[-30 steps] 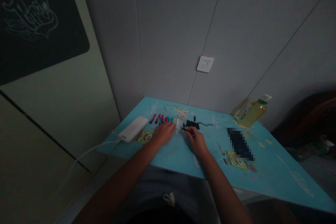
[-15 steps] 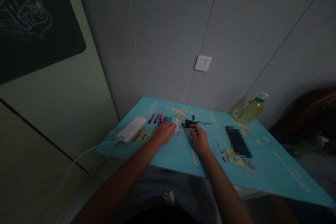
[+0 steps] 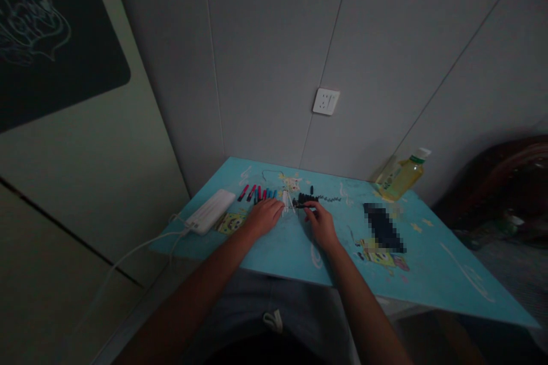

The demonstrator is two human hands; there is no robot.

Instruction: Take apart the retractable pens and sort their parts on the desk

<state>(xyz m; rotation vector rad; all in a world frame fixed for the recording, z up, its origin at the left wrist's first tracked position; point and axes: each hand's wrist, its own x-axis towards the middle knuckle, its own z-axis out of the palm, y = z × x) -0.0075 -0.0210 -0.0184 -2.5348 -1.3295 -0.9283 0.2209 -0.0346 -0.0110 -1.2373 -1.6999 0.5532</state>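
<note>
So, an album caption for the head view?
Over a light-blue printed tabletop, the right grip holds a slim black piece near thin white sticks, left grip close by.

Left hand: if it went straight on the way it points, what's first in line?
Probably the white sticks, just beyond the left hand. Too dim and small to tell whether it already touches them.

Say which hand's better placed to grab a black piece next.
Right, probably: the right hand is close to the black pieces, while the left hand is by the pens, across the white sticks. The right seems to hold a dark stick, so may need freeing first.
</note>
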